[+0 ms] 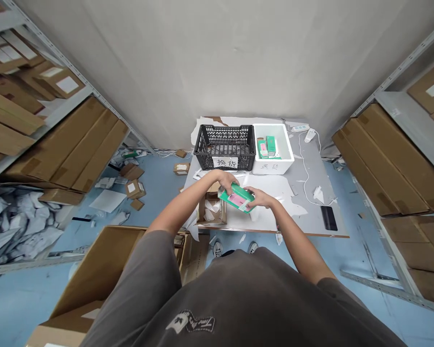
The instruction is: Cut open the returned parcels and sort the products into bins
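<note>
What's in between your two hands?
A green box. The head view shows the left hand and right hand both holding it.

The left hand (226, 180) and right hand (258, 198) covered parts of the green box (243, 193) at both ends, and the print on its pink label (236, 199) was too small to read. Crumpled paper (214, 207) hid the floor of the small open carton (223, 214). Lettering on the green packs (271, 144) in the white bin (274, 169) could not be made out. The left sleeve (139, 277) hid part of the large carton (104, 260), which the bottom edge cut off. The shirt (260, 299) covered most of the legs. Side edges cropped the left shelf (67, 103) and right shelf (408, 108).
</note>
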Motion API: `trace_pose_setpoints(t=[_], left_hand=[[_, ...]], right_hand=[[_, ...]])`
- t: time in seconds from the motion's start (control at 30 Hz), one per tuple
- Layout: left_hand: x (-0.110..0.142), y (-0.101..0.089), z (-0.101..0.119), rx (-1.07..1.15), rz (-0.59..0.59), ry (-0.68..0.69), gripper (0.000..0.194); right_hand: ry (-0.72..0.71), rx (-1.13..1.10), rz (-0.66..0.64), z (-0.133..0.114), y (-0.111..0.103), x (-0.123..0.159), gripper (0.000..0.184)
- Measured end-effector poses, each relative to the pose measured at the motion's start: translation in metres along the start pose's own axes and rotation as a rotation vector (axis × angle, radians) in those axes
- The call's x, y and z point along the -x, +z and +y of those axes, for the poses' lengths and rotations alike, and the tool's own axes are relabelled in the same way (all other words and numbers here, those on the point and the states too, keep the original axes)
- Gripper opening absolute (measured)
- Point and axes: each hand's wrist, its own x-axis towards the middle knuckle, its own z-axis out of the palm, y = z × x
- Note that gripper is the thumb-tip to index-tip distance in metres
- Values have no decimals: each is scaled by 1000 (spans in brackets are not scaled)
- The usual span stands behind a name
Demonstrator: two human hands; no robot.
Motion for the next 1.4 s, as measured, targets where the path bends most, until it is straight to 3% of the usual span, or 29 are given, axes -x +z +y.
trace_pose_setpoints(t=[0.2, 0.27, 0.33, 0.4, 0.47, 0.5, 0.63, 0.73, 0.93, 1.1, 1.17, 1.27, 1.4], left_hand=[[-36, -15, 47, 75, 116, 46, 92], [-34, -18, 56, 134, 142, 115, 96], [-22, -16, 57, 204, 271, 212, 95], [-2, -2, 49, 257, 418, 260, 94], [23, 26, 34, 294, 516, 208, 95], [35, 44, 24, 322, 518, 156, 94], [68, 119, -6, 523, 285, 63, 102], [72, 149, -15, 666, 301, 100, 94], [73, 147, -12, 641, 308, 106, 90], [86, 164, 11, 281, 647, 132, 100], [85, 178, 22, 162, 711, 131, 108], [78, 192, 31, 122, 804, 64, 102], [70, 185, 24, 176, 834, 24, 97]], right_hand=[[22, -181, 53, 9, 15, -7, 63], [32, -272, 121, 15, 17, -9, 62], [44, -357, 214, 21, 17, -9, 62], [61, -418, 299, 24, 17, -9, 64], [64, -469, 356, 24, 16, -9, 64], [53, -493, 372, 22, 16, -9, 63], [-29, -549, 417, 15, 19, -11, 60], [-46, -539, 426, 12, 22, -12, 59], [-11, -560, 456, 13, 25, -12, 60], [27, -574, 545, 10, 25, -16, 61], [48, -583, 584, 7, 29, -19, 63], [70, -561, 647, 1, 39, -23, 69], [39, -492, 685, -5, 43, -20, 72]])
